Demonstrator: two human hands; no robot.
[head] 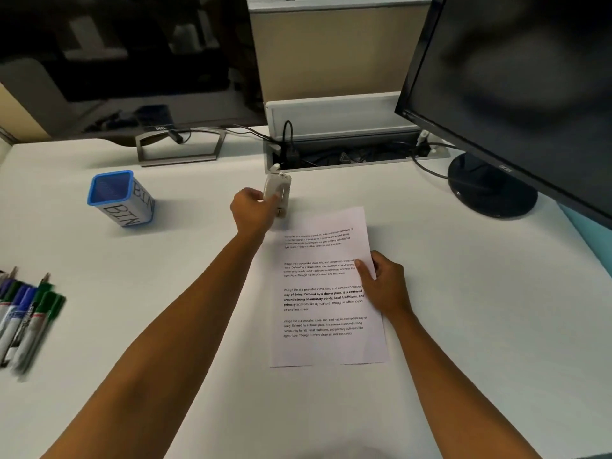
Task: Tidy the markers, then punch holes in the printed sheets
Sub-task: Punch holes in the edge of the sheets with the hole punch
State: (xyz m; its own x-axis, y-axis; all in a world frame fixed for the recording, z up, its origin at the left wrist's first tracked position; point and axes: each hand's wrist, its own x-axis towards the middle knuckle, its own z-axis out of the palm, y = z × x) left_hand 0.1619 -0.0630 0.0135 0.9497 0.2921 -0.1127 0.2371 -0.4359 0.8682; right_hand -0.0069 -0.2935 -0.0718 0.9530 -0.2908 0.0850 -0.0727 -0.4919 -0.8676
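Observation:
The printed sheets (326, 293) lie flat in the middle of the white desk, text facing up. My right hand (384, 283) pinches their right edge, thumb on top. My left hand (253, 210) grips a small white hole punch (278, 192) just past the sheets' top left corner. Several green and blue markers (28, 319) lie in a loose row at the desk's left edge, blurred. A blue-rimmed cup labelled BIN (119, 197) stands at the back left, away from both hands; I cannot see anything inside it.
A Dell monitor stand (180, 145) sits at the back left and a black monitor with a round base (491, 185) at the right. An open cable tray (344, 150) with plugs and cords runs along the back, just behind the punch.

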